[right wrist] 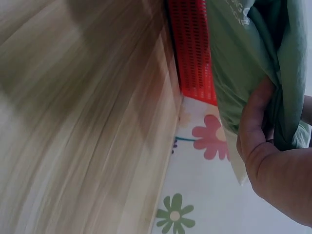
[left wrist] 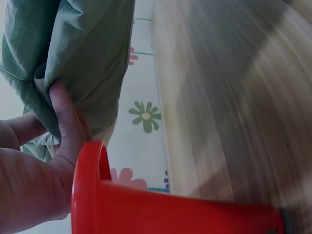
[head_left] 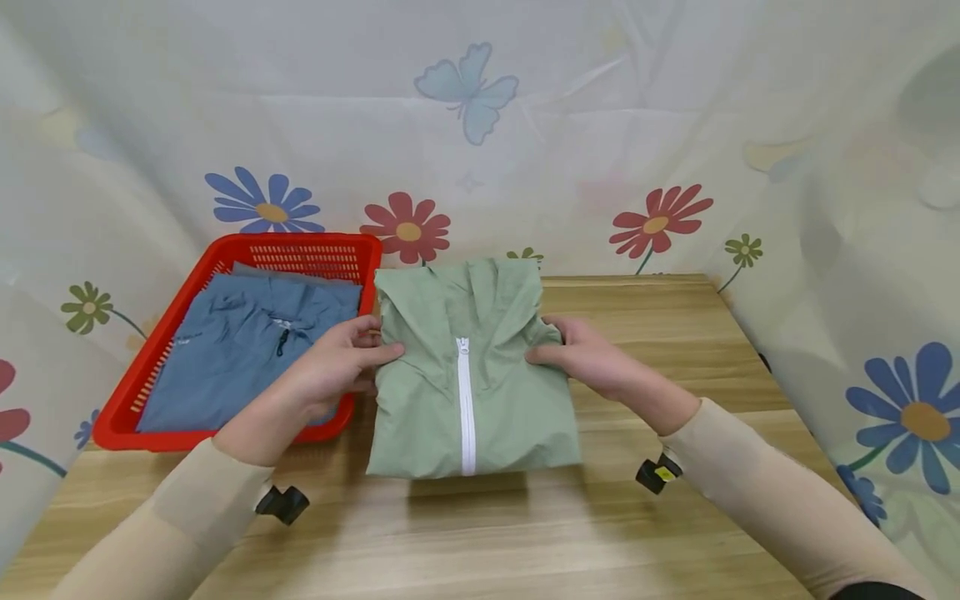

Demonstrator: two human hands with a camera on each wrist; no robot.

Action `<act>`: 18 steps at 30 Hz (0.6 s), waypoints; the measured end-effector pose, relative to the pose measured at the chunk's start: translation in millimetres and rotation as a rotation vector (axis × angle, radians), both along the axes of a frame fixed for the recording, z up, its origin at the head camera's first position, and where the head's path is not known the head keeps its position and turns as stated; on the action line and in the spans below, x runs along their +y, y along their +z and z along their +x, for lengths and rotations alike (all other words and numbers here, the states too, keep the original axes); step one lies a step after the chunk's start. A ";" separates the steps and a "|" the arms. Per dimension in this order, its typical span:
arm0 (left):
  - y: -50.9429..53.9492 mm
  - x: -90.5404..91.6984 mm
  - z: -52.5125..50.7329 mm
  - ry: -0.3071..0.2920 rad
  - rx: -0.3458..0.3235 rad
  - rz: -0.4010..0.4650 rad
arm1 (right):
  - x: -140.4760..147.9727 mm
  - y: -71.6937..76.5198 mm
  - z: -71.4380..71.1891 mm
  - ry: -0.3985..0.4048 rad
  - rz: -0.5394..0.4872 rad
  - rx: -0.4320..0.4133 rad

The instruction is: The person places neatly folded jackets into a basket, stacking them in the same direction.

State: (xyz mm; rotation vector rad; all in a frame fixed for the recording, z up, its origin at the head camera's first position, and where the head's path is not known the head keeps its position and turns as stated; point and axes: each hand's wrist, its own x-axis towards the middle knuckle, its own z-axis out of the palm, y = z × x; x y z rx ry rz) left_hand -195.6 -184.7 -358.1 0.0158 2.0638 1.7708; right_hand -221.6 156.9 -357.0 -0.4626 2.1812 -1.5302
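Note:
A folded light green jacket (head_left: 427, 400) with a white zipper (head_left: 466, 408) hangs a little above the table, its shadow beneath it. My left hand (head_left: 341, 358) grips its left side, thumb on top and fingers underneath. On the opposite side my right hand (head_left: 588, 354) pinches the edge in the same way. Both wrist views show fingers tucked under the green fabric (left wrist: 92, 53), and white lettering (right wrist: 239, 12) is visible on its underside in the right wrist view. Left of the jacket, folded blue clothing (head_left: 225, 358) with a dark zipper pull lies in a red basket (head_left: 142, 437).
The red basket stands at the left on the wood-grain table (head_left: 637, 517), close beside my left forearm. A white curtain (head_left: 570, 150) printed with flowers and a butterfly surrounds the table at the back and sides.

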 end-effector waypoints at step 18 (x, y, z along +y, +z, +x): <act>9.8 -40.8 0.0 -0.029 0.051 -0.131 | -38.5 2.2 -1.4 -0.011 -0.045 -0.067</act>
